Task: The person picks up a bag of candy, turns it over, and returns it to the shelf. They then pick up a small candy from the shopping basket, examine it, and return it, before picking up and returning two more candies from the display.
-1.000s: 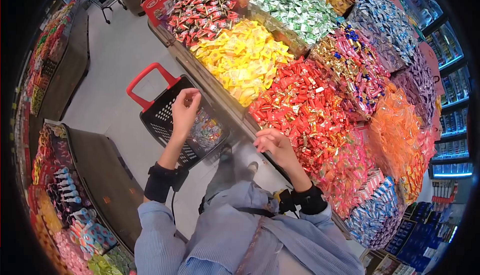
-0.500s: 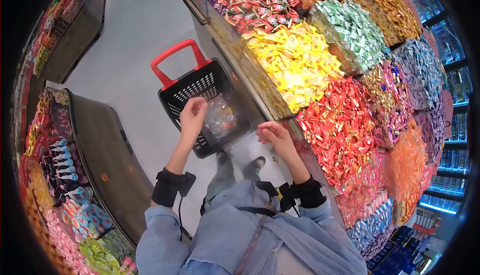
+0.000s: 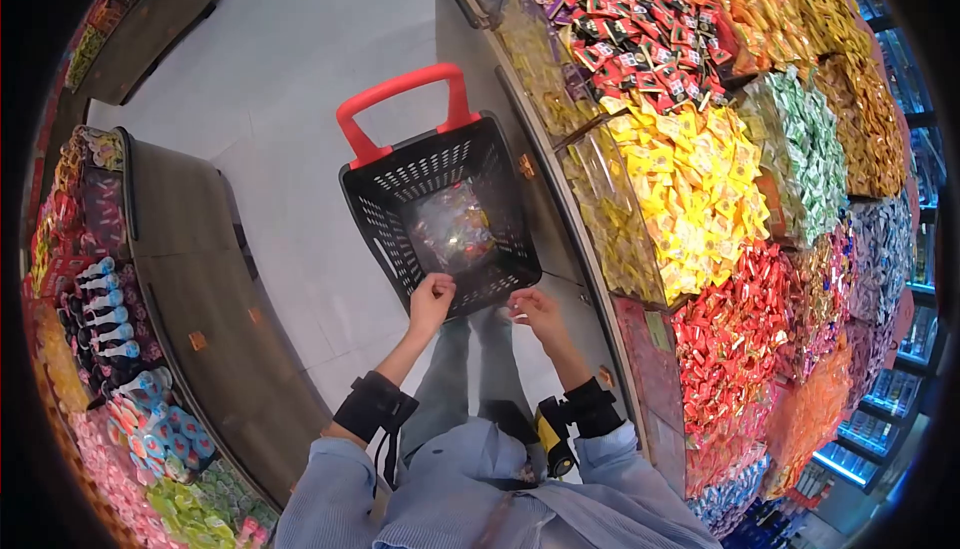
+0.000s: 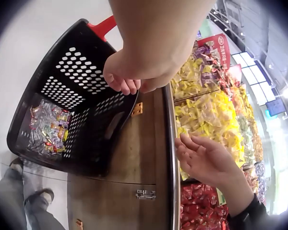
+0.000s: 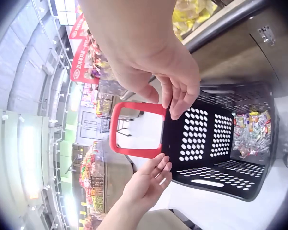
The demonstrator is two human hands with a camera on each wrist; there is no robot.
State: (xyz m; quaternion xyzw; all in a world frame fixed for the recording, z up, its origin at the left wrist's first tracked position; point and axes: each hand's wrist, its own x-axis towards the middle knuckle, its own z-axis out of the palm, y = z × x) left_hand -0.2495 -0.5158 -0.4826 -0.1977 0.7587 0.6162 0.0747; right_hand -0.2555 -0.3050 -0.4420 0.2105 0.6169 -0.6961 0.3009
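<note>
A black basket (image 3: 385, 234) with a raised red handle (image 3: 400, 99) stands on the floor. Small wrapped pieces in shiny clear plastic (image 3: 452, 229) lie inside it. My left hand (image 3: 431, 304) hangs over the basket's near rim, fingers loosely bent and holding nothing. Just right of the near corner, my right hand (image 3: 538, 311) is also empty, its fingers relaxed. The left wrist view shows the left hand (image 4: 144, 62) at the top and the right hand (image 4: 209, 160) palm up. In the right wrist view, the right hand (image 5: 158, 67) and left hand (image 5: 145, 186) appear near the red handle.
Along the right runs a display of wrapped sweets, with yellow (image 3: 690, 194) and red (image 3: 730, 324) heaps behind a clear panel. A brown-sided stand (image 3: 190, 249) with more goods is on the left. Grey floor (image 3: 290, 69) lies between them.
In the head view, the sweets display has shifted right and the basket sits more central. My left hand has moved down and right, closer to my right hand. Both have stayed empty.
</note>
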